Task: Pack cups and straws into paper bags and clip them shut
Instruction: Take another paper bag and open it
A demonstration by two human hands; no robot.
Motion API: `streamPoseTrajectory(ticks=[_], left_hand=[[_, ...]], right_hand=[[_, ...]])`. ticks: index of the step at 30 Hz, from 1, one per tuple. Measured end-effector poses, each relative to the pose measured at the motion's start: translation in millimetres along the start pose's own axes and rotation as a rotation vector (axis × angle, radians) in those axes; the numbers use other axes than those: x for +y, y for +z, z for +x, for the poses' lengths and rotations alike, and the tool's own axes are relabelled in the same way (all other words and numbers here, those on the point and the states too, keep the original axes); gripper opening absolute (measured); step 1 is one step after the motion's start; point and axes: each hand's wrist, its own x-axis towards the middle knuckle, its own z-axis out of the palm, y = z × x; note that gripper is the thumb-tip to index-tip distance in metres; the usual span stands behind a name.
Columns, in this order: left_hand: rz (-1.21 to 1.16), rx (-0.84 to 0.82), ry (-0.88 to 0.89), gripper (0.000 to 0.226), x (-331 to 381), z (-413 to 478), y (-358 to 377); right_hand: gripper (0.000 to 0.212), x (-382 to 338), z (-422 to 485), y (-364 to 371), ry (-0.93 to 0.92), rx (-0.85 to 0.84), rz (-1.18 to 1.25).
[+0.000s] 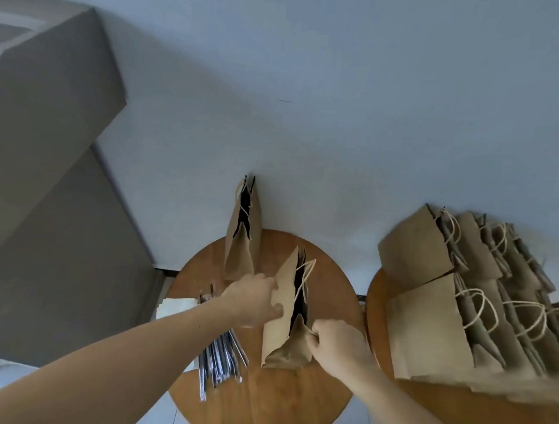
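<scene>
Paper bag point(281, 311) upright, left hand point(252, 304) grip on side, right hand point(335, 343) pinching gusset

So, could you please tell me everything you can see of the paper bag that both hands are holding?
The paper bag is plain brown kraft paper with pale twisted-cord handles at its mouth. It stands upright on the round wooden table, its top open as a narrow dark slit, its side gusset folded inward. The left hand grips its left face; the right hand pinches the near gusset edge. No clip shows on it, and its contents are hidden.
</scene>
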Motion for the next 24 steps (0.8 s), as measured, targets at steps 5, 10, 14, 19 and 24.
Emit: streamPoseTrajectory(ticks=[5, 10, 14, 19, 24], left_hand=[[0.019, -0.073, 0.024, 0.066, 14, -15, 34], [0.015, -0.145, -0.003, 0.072, 34, -22, 55], [-0.036, -0.133, -0.068, 0.065, 43, -16, 59], [-0.128, -0.148, -0.164, 0.061, 45, -8, 58], [-0.338, -0.085, -0.323, 0.044, 46, -1, 67]], right_hand=[[0.028, 0, -39, 19, 0.035, 0.004, -0.039], [0.041, 13, -45, 20, 0.03, -0.135, 0.066], [0.07, 23, -24, 15, 0.109, -0.163, 0.264], [0.06, 16, 3, 11, 0.125, -0.195, 0.445], [0.041, 16, 17, 13, 0.198, -0.116, 0.486]])
